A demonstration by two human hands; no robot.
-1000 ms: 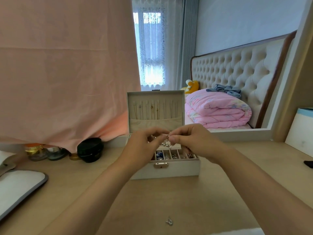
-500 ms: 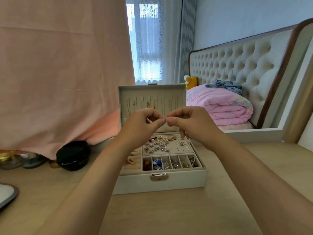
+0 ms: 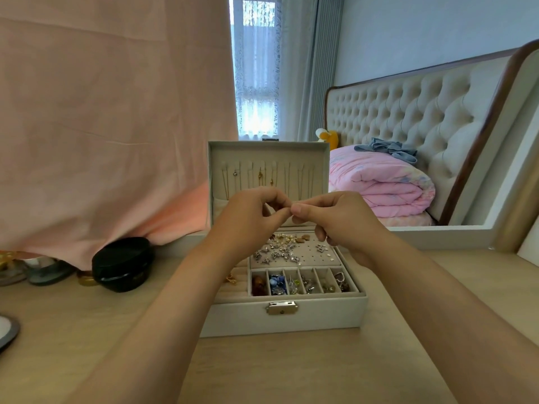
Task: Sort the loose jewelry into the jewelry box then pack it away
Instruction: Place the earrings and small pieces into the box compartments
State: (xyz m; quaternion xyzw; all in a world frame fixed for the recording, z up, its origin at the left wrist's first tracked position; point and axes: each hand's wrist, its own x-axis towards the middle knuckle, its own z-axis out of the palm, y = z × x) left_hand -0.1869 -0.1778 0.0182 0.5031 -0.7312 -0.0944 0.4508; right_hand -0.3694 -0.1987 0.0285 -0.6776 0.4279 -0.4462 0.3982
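Note:
A white jewelry box (image 3: 291, 319) stands open on the wooden table, its lid (image 3: 268, 158) upright with thin chains hanging inside. Earrings and studs lie on the perforated pad (image 3: 294, 252), and small compartments (image 3: 303, 282) along the front hold more pieces. My left hand (image 3: 250, 220) and my right hand (image 3: 338, 220) are raised above the box with fingertips meeting, pinching a tiny piece of jewelry between them. The piece itself is almost fully hidden by the fingers.
A black round case (image 3: 122, 263) and small jars (image 3: 43, 269) sit at the left under a pink cloth (image 3: 102, 126). A mirror (image 3: 408, 112) behind the box reflects a bed. A grey-rimmed white object (image 3: 7, 330) lies at the left edge.
The view has closed in on the box, and the loose piece on the table's front has left the frame. Both hands rose above the box while pinching the small piece.

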